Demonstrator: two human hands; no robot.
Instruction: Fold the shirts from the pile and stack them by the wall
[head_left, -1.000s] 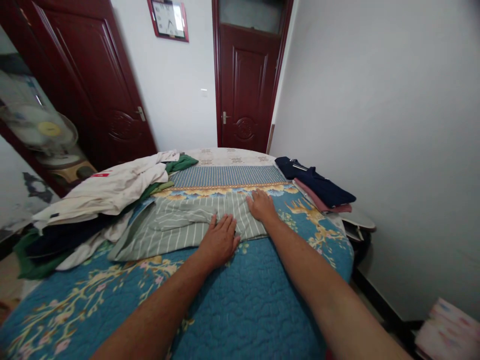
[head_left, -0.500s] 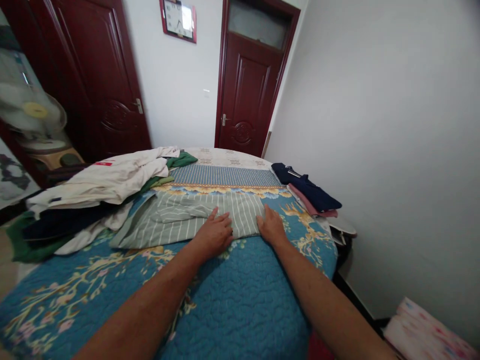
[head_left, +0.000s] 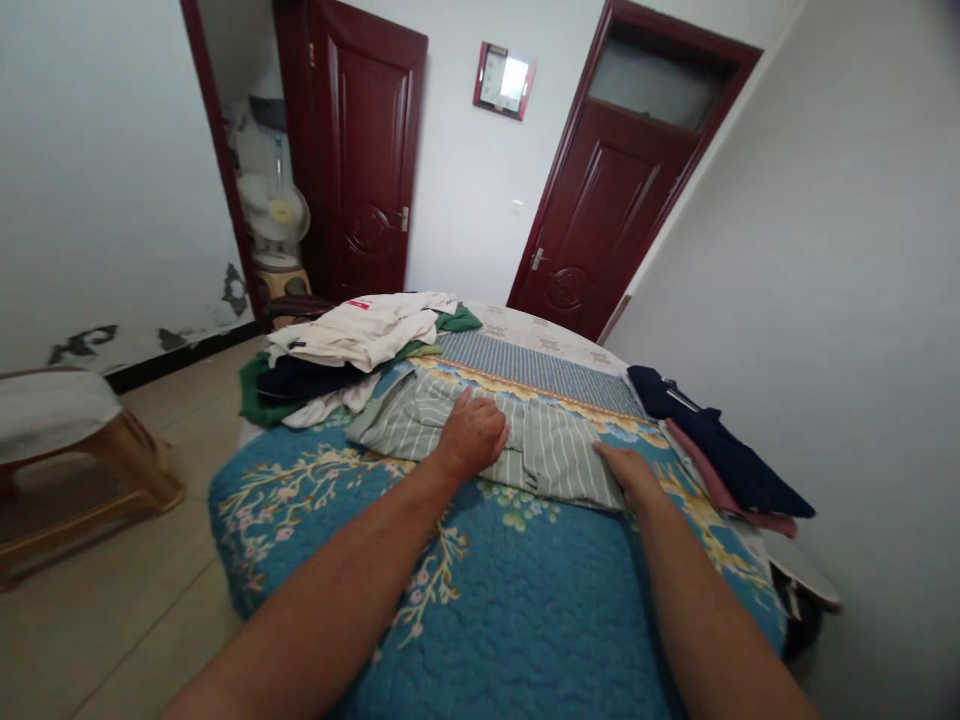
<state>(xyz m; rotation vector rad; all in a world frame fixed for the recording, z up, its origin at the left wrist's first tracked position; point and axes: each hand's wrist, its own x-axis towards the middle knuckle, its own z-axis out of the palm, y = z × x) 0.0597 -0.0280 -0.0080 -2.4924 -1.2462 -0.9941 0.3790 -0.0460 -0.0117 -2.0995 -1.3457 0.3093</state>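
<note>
A grey-green shirt-like garment with white stripes (head_left: 562, 455) lies folded into a long, low strip across the bed. My left hand (head_left: 474, 437) rests on its middle, fingers curled in and closed on the cloth. At the garment's right end is my right hand (head_left: 628, 475), one finger along the top of the edge and the others partly hidden; it seems to grip that edge. Beneath the garment spreads a blue quilted bedspread (head_left: 525, 600) with a floral pattern.
Left of the garment lies a loose heap of clothes (head_left: 360, 335), white, green and dark. On the right, folded navy (head_left: 720, 440) and pink (head_left: 701, 465) clothes are stacked near the wall. A stool (head_left: 112, 450) stands on the floor at left; a fan (head_left: 276, 210) is farther back.
The view has swung left, bringing the stool and floor in. My left hand's fingers, spread before, are now curled. My right hand remains at the garment's right end.
</note>
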